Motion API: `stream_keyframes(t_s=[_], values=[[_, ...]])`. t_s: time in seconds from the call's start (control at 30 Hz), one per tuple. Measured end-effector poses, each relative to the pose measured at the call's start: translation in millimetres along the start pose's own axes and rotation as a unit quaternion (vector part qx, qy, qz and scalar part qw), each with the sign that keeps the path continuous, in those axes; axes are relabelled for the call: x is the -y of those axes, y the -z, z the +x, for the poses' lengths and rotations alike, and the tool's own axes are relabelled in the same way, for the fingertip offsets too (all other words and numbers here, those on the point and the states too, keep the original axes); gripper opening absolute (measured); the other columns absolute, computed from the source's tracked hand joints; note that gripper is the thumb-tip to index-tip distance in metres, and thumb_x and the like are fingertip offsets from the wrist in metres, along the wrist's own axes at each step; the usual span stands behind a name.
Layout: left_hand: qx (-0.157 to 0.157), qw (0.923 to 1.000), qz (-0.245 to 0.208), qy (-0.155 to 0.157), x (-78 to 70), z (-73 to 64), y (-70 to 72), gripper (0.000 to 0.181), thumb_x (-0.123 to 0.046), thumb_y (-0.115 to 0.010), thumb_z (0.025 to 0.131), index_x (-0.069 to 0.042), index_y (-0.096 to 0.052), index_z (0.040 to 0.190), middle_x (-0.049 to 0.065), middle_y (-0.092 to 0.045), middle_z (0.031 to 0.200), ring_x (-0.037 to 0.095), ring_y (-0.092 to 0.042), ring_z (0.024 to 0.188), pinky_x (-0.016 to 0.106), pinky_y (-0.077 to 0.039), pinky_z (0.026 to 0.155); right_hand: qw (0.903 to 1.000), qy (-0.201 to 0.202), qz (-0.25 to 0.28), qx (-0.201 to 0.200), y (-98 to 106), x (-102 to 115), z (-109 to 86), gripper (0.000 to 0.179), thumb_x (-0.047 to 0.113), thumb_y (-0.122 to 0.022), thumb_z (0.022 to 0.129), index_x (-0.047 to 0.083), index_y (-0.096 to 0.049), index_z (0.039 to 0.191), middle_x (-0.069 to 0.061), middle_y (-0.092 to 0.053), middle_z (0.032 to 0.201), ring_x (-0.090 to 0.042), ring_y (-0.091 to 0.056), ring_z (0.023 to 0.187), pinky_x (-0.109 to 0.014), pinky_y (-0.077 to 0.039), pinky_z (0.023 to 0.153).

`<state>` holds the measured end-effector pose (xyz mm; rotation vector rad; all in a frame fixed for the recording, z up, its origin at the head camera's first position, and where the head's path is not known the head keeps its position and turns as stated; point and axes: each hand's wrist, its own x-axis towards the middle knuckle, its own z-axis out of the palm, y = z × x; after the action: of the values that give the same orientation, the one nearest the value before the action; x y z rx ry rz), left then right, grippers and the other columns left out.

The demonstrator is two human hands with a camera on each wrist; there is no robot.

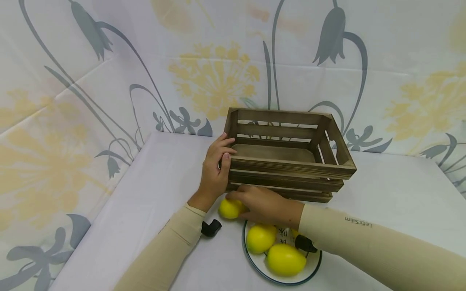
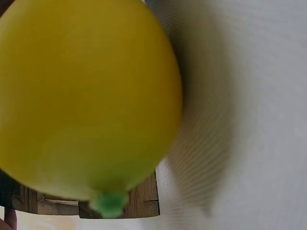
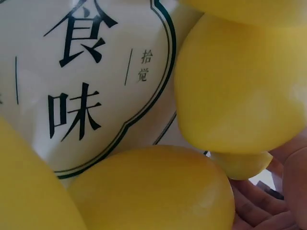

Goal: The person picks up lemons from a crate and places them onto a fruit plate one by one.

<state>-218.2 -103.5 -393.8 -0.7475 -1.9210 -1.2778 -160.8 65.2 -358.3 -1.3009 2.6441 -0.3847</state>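
Note:
My left hand [image 1: 216,165] grips the left end of a brown slatted wooden crate [image 1: 284,165], thumb at its front corner and fingers over the side. Below that corner, my right hand [image 1: 267,205] holds a yellow lemon [image 1: 230,209] low over the table, fingers on its top and right side. A lemon [image 2: 86,96] with a green stem tip fills much of the left wrist view. Under my right forearm sits a white plate [image 1: 251,264] with a dark blue rim, bearing a lemon [image 1: 261,238] and a larger lemon [image 1: 286,260]; my sleeve hides part of it.
The crate's inside floor [image 1: 274,152] shows no fruit. Black wrist camera mounts [image 1: 211,228] sit at both forearms. A white cloth [image 1: 156,173] covers the table, and a flower-printed curtain [image 1: 218,52] hangs behind the crate and along the left.

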Motion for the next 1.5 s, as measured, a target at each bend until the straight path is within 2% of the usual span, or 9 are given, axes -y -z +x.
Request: stream_keyframes(t_s=[0.1, 0.23, 0.5, 0.63, 0.73, 0.93, 1.13, 1.37, 1.5], values=[[0.001, 1.0000, -0.002, 0.001, 0.7, 0.0, -1.1, 0.041, -0.029, -0.034, 0.109, -0.002, -0.064, 0.103, 0.015, -0.062, 0.134, 0.026, -0.041, 0.145, 0.041, -0.029, 0.124, 0.9999, 0.001, -0.009, -0.007, 2.6, 0.9, -2.9, 0.049, 0.021, -0.081, 0.085, 0.012, -0.064, 0.130, -0.008, -0.067, 0.121, -0.018, -0.067, 0.103, -0.031, -0.059, 0.088], [0.003, 1.0000, -0.007, 0.001, 0.7, 0.2, -2.9, 0.038, -0.026, -0.035, 0.108, -0.002, -0.064, 0.103, 0.016, -0.061, 0.135, 0.027, -0.041, 0.145, 0.042, -0.028, 0.124, 0.9997, -0.006, -0.014, -0.021, 14.5, 1.7, -16.4, 0.050, 0.019, -0.081, 0.084, 0.013, -0.063, 0.131, -0.010, -0.065, 0.123, -0.019, -0.068, 0.098, -0.030, -0.060, 0.084], [-0.001, 1.0000, -0.003, -0.003, 1.1, 1.5, -2.4, 0.037, -0.024, -0.036, 0.108, -0.002, -0.065, 0.102, 0.016, -0.062, 0.135, 0.028, -0.042, 0.145, 0.042, -0.029, 0.124, 0.9964, -0.030, -0.010, -0.078, 36.9, 2.5, -72.0, 0.053, 0.021, -0.081, 0.084, 0.019, -0.062, 0.133, -0.006, -0.066, 0.122, -0.018, -0.070, 0.098, -0.033, -0.062, 0.083], [-0.008, 1.0000, 0.000, -0.004, 4.6, 1.4, 0.3, 0.039, -0.026, -0.036, 0.108, -0.002, -0.065, 0.102, 0.016, -0.062, 0.134, 0.028, -0.042, 0.145, 0.041, -0.029, 0.124, 0.9935, -0.030, 0.003, -0.109, 35.1, 4.9, -103.6, 0.058, 0.018, -0.084, 0.081, 0.020, -0.061, 0.134, -0.004, -0.065, 0.123, -0.017, -0.069, 0.097, -0.030, -0.062, 0.080], [-0.010, 0.9999, 0.001, -0.003, 7.2, 1.4, 2.8, 0.037, -0.025, -0.036, 0.108, -0.002, -0.065, 0.102, 0.015, -0.062, 0.134, 0.028, -0.041, 0.145, 0.041, -0.029, 0.124, 0.9904, -0.024, -0.001, -0.136, 26.9, 5.0, -118.6, 0.060, 0.018, -0.086, 0.077, 0.020, -0.062, 0.133, -0.003, -0.065, 0.123, -0.016, -0.069, 0.097, -0.028, -0.062, 0.079], [-0.013, 0.9999, -0.004, -0.004, 10.8, -0.7, 4.5, 0.031, -0.017, -0.039, 0.106, 0.000, -0.065, 0.102, 0.016, -0.062, 0.135, 0.029, -0.041, 0.145, 0.042, -0.028, 0.124, 0.9812, -0.012, -0.031, -0.190, 7.5, -1.0, -126.9, 0.064, 0.019, -0.090, 0.070, 0.019, -0.063, 0.129, -0.001, -0.065, 0.121, -0.015, -0.069, 0.099, -0.028, -0.062, 0.080], [-0.011, 0.9999, -0.007, -0.008, 9.8, 0.9, 4.4, 0.036, -0.023, -0.037, 0.108, -0.001, -0.064, 0.102, 0.017, -0.062, 0.134, 0.030, -0.042, 0.144, 0.043, -0.029, 0.124, 0.9703, -0.059, -0.053, -0.229, -6.1, -5.5, -132.9, 0.066, 0.026, -0.091, 0.069, 0.025, -0.064, 0.129, 0.003, -0.066, 0.124, -0.019, -0.065, 0.109, -0.043, -0.060, 0.087], [-0.011, 0.9999, -0.007, -0.007, 7.6, -0.4, 8.7, 0.042, -0.028, -0.035, 0.109, 0.000, -0.064, 0.102, 0.019, -0.061, 0.134, 0.033, -0.042, 0.144, 0.043, -0.029, 0.124, 0.9645, -0.121, 0.021, -0.234, -23.5, -4.7, -131.8, 0.066, 0.026, -0.087, 0.076, 0.030, -0.057, 0.134, 0.010, -0.061, 0.131, -0.018, -0.058, 0.118, -0.049, -0.055, 0.095], [-0.012, 0.9999, -0.011, -0.006, 7.0, 0.0, 10.8, 0.039, -0.027, -0.036, 0.109, 0.000, -0.064, 0.103, 0.019, -0.061, 0.135, 0.032, -0.040, 0.145, 0.044, -0.028, 0.124, 0.9643, -0.132, 0.031, -0.228, -25.7, -3.8, -131.8, 0.070, 0.028, -0.086, 0.077, 0.028, -0.053, 0.138, 0.009, -0.057, 0.136, -0.018, -0.055, 0.123, -0.050, -0.052, 0.099]])
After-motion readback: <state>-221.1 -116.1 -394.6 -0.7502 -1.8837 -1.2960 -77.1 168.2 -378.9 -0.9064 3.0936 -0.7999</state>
